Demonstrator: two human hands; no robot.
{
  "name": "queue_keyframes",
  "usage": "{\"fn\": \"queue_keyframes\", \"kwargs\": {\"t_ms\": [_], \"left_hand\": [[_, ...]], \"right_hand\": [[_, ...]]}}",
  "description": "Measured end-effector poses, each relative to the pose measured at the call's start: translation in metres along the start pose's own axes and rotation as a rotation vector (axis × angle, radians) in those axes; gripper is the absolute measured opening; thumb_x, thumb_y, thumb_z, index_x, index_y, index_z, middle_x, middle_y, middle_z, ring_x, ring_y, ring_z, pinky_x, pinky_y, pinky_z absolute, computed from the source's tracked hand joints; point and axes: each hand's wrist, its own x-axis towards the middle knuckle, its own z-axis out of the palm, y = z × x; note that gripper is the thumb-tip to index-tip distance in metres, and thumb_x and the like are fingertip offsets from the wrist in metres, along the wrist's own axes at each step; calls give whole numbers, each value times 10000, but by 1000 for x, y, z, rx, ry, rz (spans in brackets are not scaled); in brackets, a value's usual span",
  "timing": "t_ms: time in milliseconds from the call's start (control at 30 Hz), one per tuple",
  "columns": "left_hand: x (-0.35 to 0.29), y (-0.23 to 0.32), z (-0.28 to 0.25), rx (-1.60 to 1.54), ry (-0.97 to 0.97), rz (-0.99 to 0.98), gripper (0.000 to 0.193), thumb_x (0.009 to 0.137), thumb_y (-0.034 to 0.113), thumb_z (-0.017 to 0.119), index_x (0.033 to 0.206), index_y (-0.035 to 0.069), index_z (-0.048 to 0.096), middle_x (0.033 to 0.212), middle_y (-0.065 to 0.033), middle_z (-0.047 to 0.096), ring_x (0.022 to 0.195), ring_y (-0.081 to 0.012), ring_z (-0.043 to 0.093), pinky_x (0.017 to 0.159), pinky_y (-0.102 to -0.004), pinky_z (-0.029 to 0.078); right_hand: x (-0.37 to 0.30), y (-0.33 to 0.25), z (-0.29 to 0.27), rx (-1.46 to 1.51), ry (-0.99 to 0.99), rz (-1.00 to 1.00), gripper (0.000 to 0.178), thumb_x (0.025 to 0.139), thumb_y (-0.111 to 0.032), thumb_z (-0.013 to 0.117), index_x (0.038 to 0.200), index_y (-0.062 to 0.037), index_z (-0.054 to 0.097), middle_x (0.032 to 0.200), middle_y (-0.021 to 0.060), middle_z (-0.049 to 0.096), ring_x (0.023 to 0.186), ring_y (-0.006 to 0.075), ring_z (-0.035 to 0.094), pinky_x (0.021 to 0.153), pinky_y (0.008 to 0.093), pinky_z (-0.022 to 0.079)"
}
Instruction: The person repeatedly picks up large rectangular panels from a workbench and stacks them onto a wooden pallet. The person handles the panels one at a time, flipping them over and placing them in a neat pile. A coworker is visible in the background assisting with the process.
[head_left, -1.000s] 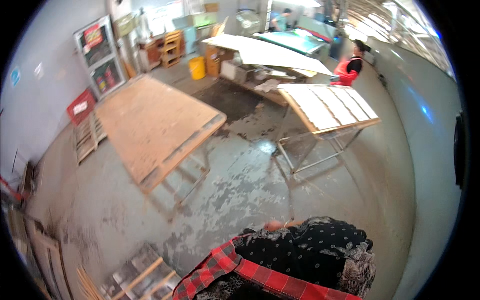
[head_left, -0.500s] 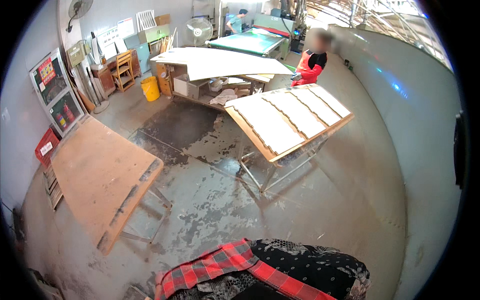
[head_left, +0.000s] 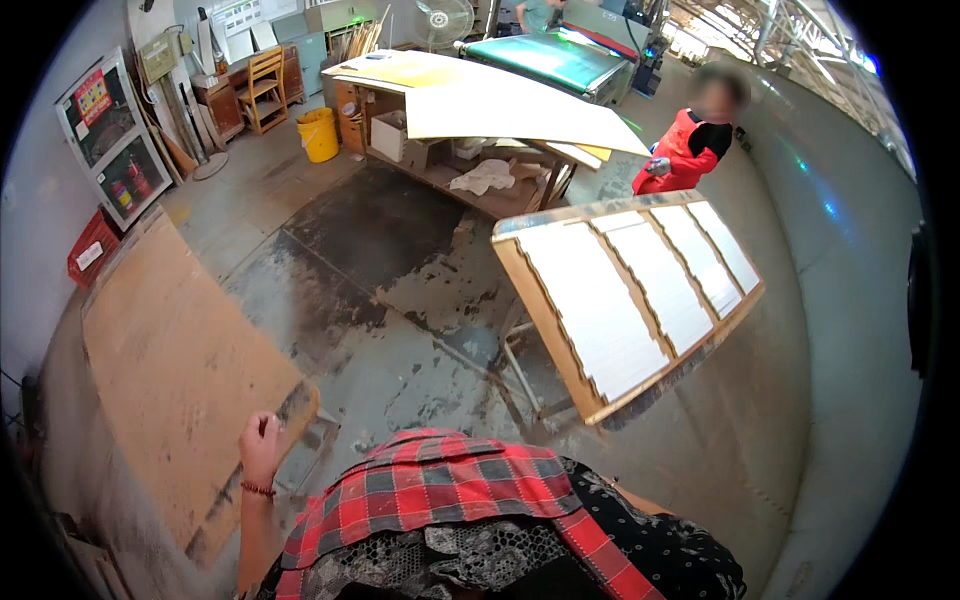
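My left hand [head_left: 261, 448], with a beaded bracelet at the wrist, appears over the near right corner of the brown wooden tabletop [head_left: 185, 350]. Its fingers are loosely curled, with no object visible in them; whether it touches the wood I cannot tell. Only a sliver of my right forearm [head_left: 640, 500] shows beside my checked red apron, and my right hand is out of view. Ahead on the right stands a board on a metal frame [head_left: 545, 325], bearing rows of overlapping white sheets [head_left: 590, 310].
Behind it, a person in a red apron [head_left: 683, 152] stands by a bench holding large pale sheets [head_left: 500, 105]. Farther back is a green conveyor machine [head_left: 550, 62]. A yellow bucket [head_left: 319, 138] and wooden chair [head_left: 263, 90] stand at left; a grey wall [head_left: 830, 260] runs along the right.
My left hand and forearm have come into view at the brown tabletop. My view has shifted, with the sheet-covered board now larger and farther right. A bit of right forearm now shows.
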Motion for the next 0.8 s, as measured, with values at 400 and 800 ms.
{"fn": "queue_keyframes", "kwargs": {"t_ms": [400,800], "left_hand": [[264,146,243,155,-869,418,264,835,294,577,914,44,604,852,-120,607,802,-206,608,698,-310,469],[547,33,284,183,-746,2,235,827,257,591,891,31,595,808,-88,601,739,-173,585,672,-290,462]], "right_hand": [[237,-62,-250,12,411,-218,293,804,-285,501,977,-63,586,936,150,598,932,326,564,782,408,456],[501,-139,-516,116,348,-298,271,809,-272,506,946,-59,601,897,159,599,907,332,569,755,394,459]]}}
